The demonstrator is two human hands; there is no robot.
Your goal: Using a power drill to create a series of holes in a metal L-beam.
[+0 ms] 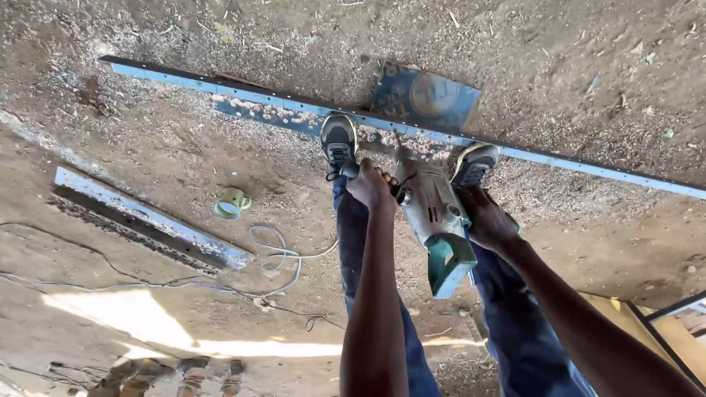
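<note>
The dirt floor [559, 88] fills the view, strewn with sawdust and wood shavings; across it, from upper left to right edge, runs a long blue metal bar [220, 87], lying flat with a row of small holes along its upper edge and pale shavings heaped beside its middle; a flat blue printed sheet [426, 95] lies just behind the bar; a second, shorter metal bar [147, 219] lies well apart at the left; a thin white cable [283, 254] loops over the ground between that bar and the person's legs; a small pale-green tape roll [232, 203] sits near the short bar's upper side.

The person stands with both shoes [339, 140] on the long bar, legs in blue trousers [515, 331]; between the feet a grey power drill [432, 213] with a green rear handle points down at the bar, its tip at the bar's surface between the shoes; the left hand [371, 185] is closed around the drill's side handle, fingers wrapped tight; the right hand [487, 220] presses against the drill's body beside the green handle, fingers curled around it, though the fingertips are hidden behind the tool.
</note>
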